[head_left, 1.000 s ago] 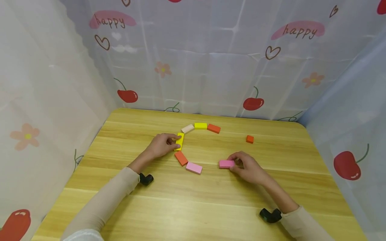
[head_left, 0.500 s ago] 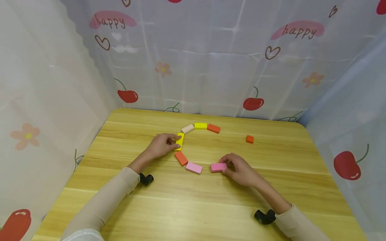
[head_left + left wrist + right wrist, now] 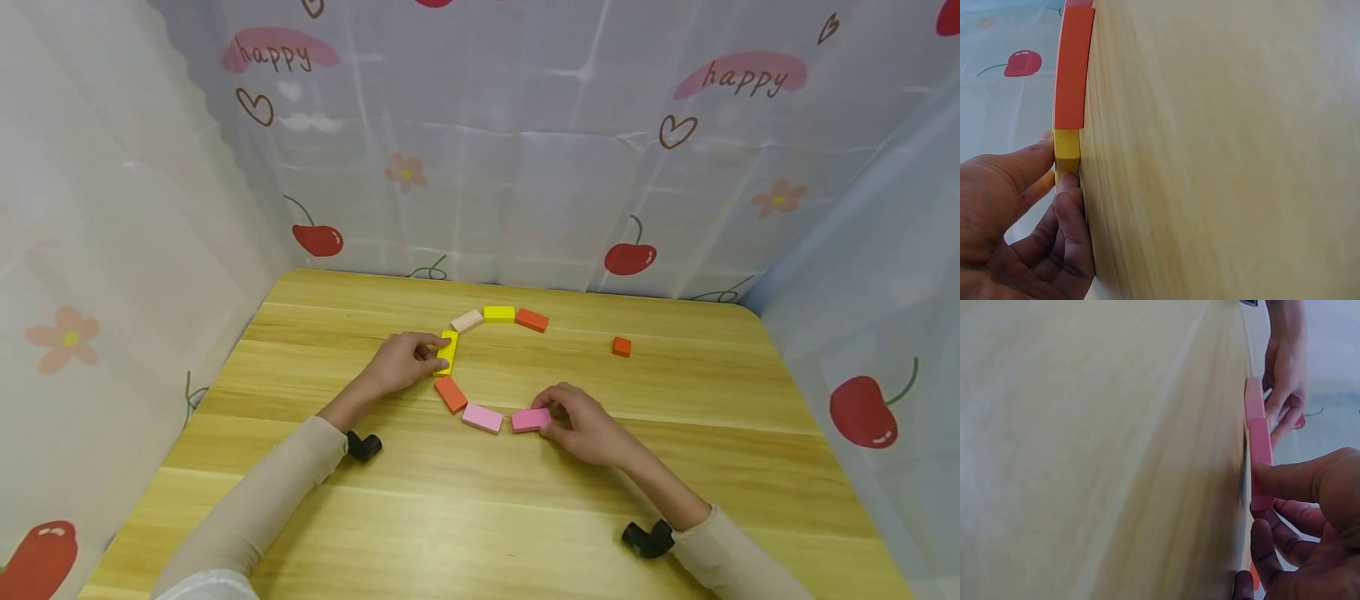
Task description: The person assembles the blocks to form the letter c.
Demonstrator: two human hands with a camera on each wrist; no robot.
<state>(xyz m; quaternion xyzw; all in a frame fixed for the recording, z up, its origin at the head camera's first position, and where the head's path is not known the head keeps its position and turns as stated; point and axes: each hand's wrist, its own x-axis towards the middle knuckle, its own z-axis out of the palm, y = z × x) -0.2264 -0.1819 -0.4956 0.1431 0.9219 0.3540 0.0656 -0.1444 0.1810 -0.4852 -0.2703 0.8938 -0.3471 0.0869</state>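
Observation:
My left hand (image 3: 405, 362) pinches a yellow block (image 3: 447, 352) lying flat at the left side of a curve of blocks. Thumb and fingers sit on its two ends in the head view. An orange block (image 3: 1073, 69) lies just in front of it in the left wrist view. Following that comes a light pink block (image 3: 482, 418). My right hand (image 3: 588, 425) grips the right end of a deeper pink block (image 3: 529, 420), its thumb (image 3: 1291, 481) on the near face. A narrow gap parts the two pink blocks in the head view.
Behind the yellow block the curve continues with a beige block (image 3: 467, 321), another yellow block (image 3: 498, 314) and an orange-red block (image 3: 532, 320). A small orange block (image 3: 622, 347) stands apart to the right on the wooden table (image 3: 420, 517). Patterned curtains (image 3: 480, 167) surround the table's back and sides.
My right hand has slid left with the deeper pink block, bringing it near the light pink one. The left hand and the other blocks have stayed where they were.

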